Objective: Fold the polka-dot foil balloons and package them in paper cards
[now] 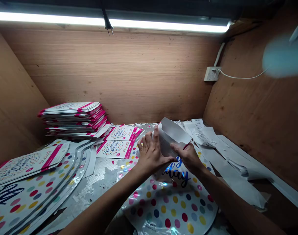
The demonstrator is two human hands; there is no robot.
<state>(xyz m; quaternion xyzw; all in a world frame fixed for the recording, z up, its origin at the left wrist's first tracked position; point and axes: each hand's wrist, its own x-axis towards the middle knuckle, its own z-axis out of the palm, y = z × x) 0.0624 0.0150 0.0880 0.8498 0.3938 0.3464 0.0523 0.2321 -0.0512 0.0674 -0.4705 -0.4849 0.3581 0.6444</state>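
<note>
A folded white card [172,132], its plain side facing me, stands tilted above a glossy polka-dot sheet [173,209] with blue script lettering. My right hand [188,157] pinches the card's lower right part, where a dark red edge shows at the fingers. Against the card's left side rests my left hand [152,150], fingers spread and thumb stretched to the right. The sheet is round-edged and lies flat under both hands. What is inside the fold, if anything, is hidden.
Printed cards with pink bands form a tall stack [74,120] at the back left. More printed cards [118,148] lie beside it. Polka-dot sheets [41,192] are piled at left, and white paper strips [227,163] at right. A plug [108,24] hangs from above.
</note>
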